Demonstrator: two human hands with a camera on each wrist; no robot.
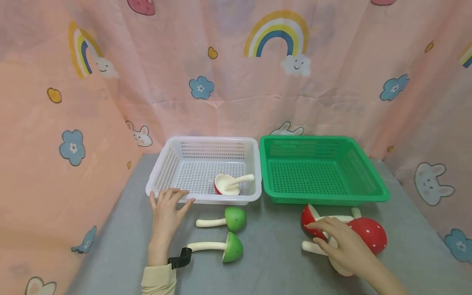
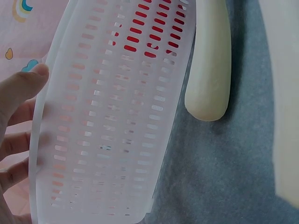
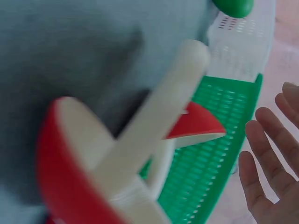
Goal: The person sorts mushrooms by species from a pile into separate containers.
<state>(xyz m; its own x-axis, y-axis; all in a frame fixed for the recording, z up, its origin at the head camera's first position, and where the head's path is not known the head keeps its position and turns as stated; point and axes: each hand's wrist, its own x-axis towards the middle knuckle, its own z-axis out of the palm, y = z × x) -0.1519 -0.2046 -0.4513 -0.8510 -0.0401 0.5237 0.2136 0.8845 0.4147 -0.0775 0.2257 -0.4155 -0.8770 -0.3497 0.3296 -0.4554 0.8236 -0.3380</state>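
Note:
My left hand (image 1: 167, 211) is at the front rim of the white basket (image 1: 204, 200), its thumb outside and its fingers beyond the rim in the left wrist view. It holds nothing from the table. Inside that basket lies a toy mushroom (image 1: 225, 185), red outside and cream inside. Two green toy mushrooms, a rear one (image 1: 236, 219) and a front one (image 1: 233, 248), lie right of the left wrist. Over several red toy mushrooms, including a spotted one (image 1: 370, 234), hovers my right hand (image 1: 341, 243). In the right wrist view its fingers (image 3: 264, 144) are spread and empty. It partly hides the mushrooms below.
A green basket (image 1: 328, 199) stands right beside the white one at the back of the grey tabletop (image 1: 274, 246). Pink curtain cloth (image 1: 228, 110) with rainbows and flowers encloses the back and sides. A black strap piece (image 1: 180, 259) sits at the left wrist.

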